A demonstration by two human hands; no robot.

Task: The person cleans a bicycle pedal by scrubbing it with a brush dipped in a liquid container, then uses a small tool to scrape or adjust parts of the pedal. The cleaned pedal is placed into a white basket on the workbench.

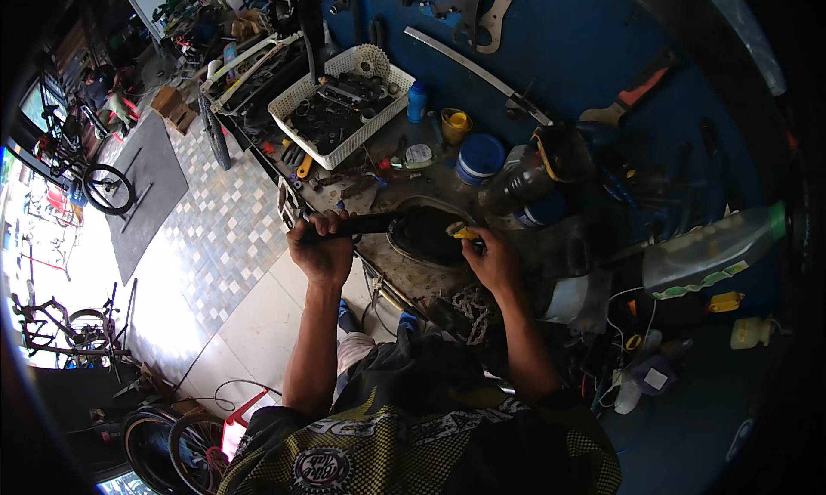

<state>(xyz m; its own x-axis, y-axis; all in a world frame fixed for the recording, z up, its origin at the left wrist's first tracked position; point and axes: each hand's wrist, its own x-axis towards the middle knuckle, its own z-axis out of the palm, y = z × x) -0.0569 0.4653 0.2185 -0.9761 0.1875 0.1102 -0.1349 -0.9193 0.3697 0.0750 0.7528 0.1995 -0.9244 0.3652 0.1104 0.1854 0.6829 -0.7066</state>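
Note:
My left hand (320, 247) is closed around the dark arm of a bicycle crank (372, 225), which reaches right over a black oval basin (428, 235) set in the workbench. My right hand (490, 261) grips a small yellow-handled brush (461, 232) at the basin's right rim, its tip against the dark part lying in the basin. A greasy bicycle chain (469, 307) lies on the bench just below my right hand.
A white basket of dark parts (341, 106) stands at the back of the cluttered bench, with a blue tub (479, 157), a yellow cup (455, 123) and bottles (712, 250) to the right. Tools hang on the blue wall (585, 39). Bicycles (82, 163) and tiled floor lie to the left.

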